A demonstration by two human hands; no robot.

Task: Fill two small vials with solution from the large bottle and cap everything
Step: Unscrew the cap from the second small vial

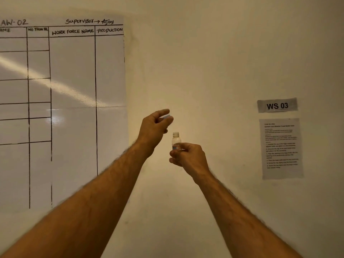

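A small clear vial with a threaded open neck and a red and blue label stands upright in the air in front of the wall. My right hand grips its lower part, fingers curled round it. My left hand is raised up and to the left of the vial's mouth and pinches a small white cap between thumb and fingers. The cap is off the vial, a short gap above it. The large bottle and the other vial are out of view.
A whiteboard with a hand-drawn table covers the wall on the left. On the right hang a sign reading WS 03 and a printed instruction sheet. No table or worktop shows in this view.
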